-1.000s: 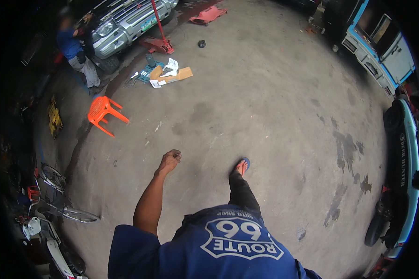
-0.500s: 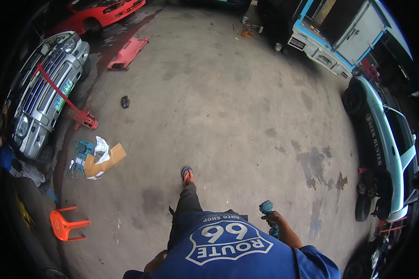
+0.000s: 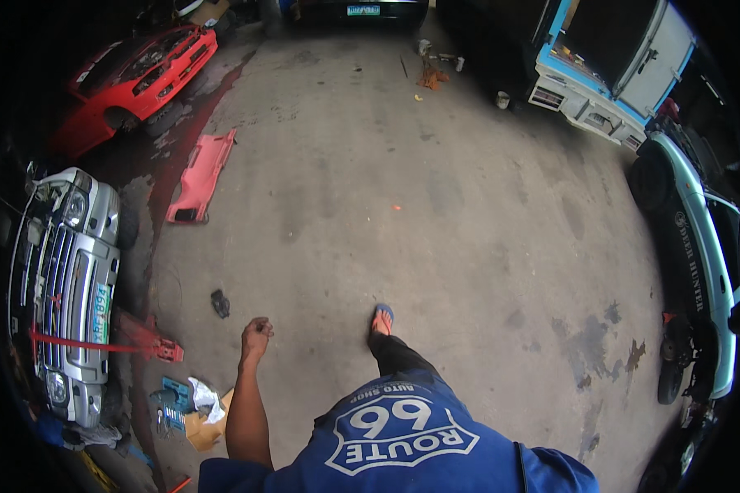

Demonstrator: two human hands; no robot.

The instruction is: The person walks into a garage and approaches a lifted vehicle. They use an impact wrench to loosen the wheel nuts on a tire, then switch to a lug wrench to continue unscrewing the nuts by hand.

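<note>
My left hand (image 3: 257, 335) is stretched out ahead over the concrete floor, with its fingers curled in. A small dark spot shows at the fingers, but I cannot make out whether it is a held thing. Nearest to this hand, a small black object (image 3: 220, 304) lies on the floor. Beside my left forearm is an open cardboard box (image 3: 204, 431) with crumpled white wrapping (image 3: 208, 400), next to a teal tool case (image 3: 173, 396). My right hand is out of sight, and so is the teal power drill it held earlier. One foot in a flip-flop (image 3: 382, 316) is forward.
A red floor jack (image 3: 166, 349) stands by a silver vehicle front (image 3: 78, 304) at left. Beyond lie a red creeper (image 3: 201, 177) and a red car (image 3: 144, 86). A truck (image 3: 592, 99) and pale green vehicle (image 3: 715, 271) line the right. An orange rag (image 3: 432, 78) lies far ahead.
I have stepped forward, so the box, jack and creeper sit lower in view. My left hand has swung out ahead. My right hand and the power drill have gone out of view.
</note>
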